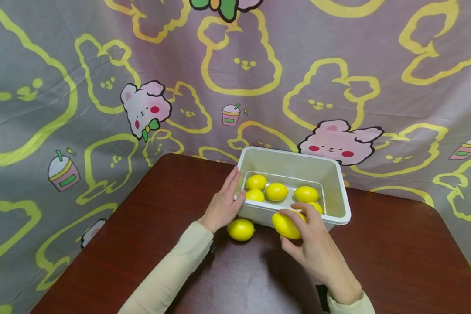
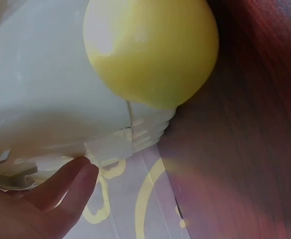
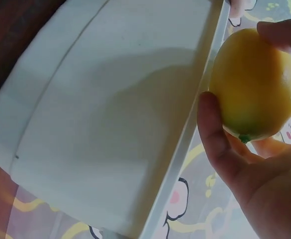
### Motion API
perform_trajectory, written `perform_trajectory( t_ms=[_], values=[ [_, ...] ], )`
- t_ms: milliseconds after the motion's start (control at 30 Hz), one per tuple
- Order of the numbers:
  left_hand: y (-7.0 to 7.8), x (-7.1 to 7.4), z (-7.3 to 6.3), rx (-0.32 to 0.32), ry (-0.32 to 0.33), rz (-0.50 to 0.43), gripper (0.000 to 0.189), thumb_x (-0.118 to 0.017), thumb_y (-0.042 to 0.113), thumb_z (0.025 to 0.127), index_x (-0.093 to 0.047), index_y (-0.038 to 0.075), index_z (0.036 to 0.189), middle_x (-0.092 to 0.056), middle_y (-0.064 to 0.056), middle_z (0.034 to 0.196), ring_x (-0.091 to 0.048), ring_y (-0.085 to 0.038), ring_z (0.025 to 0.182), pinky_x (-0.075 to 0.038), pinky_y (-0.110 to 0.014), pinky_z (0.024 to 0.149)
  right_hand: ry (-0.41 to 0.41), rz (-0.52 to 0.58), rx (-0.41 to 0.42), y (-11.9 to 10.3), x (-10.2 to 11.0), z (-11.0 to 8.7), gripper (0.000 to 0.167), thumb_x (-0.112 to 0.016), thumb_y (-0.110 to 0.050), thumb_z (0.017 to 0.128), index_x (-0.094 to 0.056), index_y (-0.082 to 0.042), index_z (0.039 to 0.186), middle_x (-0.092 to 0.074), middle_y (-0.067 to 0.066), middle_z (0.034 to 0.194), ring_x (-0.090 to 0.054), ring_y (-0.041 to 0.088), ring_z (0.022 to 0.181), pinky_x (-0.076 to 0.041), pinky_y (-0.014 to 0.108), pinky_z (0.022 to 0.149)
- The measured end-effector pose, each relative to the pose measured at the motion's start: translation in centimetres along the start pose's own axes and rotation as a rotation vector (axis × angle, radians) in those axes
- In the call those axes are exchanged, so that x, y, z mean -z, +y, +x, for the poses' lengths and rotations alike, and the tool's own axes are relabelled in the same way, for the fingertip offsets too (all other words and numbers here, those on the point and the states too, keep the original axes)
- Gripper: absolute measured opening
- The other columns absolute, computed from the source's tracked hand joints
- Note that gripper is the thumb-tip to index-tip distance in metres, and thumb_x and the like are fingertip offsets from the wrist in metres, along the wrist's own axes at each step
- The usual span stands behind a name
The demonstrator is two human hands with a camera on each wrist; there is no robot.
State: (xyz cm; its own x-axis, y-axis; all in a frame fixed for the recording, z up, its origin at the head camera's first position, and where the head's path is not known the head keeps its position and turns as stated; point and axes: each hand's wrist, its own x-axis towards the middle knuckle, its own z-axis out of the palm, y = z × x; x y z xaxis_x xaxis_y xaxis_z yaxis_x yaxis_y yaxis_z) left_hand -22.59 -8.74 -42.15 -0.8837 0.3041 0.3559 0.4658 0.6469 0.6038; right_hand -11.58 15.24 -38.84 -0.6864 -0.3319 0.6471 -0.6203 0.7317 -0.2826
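Note:
My right hand [image 1: 315, 244] grips a yellow lemon [image 1: 285, 225] between thumb and fingers, at the front rim of a white plastic bin [image 1: 339, 192]. In the right wrist view the held lemon [image 3: 254, 84] shows its greenish tip, close beside the bin's rim. With its fingers straight, my left hand [image 1: 221, 203] rests against the bin's left side. Several lemons, one of them a lemon [image 1: 276, 192] near the middle, lie inside the bin. Another lemon [image 1: 241, 230] sits on the table in front of the bin, below my left hand, and looms large in the left wrist view.
The bin stands on a dark reddish-brown table [image 1: 161, 196] toward its back edge. Behind and on both sides hangs a grey cloth [image 1: 259, 109] printed with yellow outlines and cartoon bunnies.

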Motion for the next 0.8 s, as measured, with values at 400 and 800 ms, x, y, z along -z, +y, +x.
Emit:
perform_trajectory(
  t_ms=[400,800],
  values=[
    [0.0,0.0,0.0,-0.005,0.0,-0.002,0.063,-0.038,0.037,0.1,-0.026,0.008,0.154,-0.015,-0.001,0.162,-0.063,-0.032,0.095,-0.046,-0.047,0.094,0.066,-0.011,0.011,0.8,1.1,1.0,0.059,-0.08,-0.007,0.066,-0.064,-0.014,0.123,-0.047,0.019,0.119,-0.049,0.031,0.107,-0.047,0.042,0.08],
    [0.0,0.0,0.0,0.001,-0.001,-0.009,0.063,-0.038,0.037,0.1,-0.026,0.008,0.155,-0.015,0.001,0.162,-0.063,-0.032,0.096,-0.046,-0.047,0.093,0.097,0.001,-0.097,1.2,1.1,1.4,0.058,-0.081,-0.003,0.069,-0.063,-0.011,0.123,-0.044,0.024,0.12,-0.047,0.035,0.109,-0.05,0.048,0.082]
  ],
)
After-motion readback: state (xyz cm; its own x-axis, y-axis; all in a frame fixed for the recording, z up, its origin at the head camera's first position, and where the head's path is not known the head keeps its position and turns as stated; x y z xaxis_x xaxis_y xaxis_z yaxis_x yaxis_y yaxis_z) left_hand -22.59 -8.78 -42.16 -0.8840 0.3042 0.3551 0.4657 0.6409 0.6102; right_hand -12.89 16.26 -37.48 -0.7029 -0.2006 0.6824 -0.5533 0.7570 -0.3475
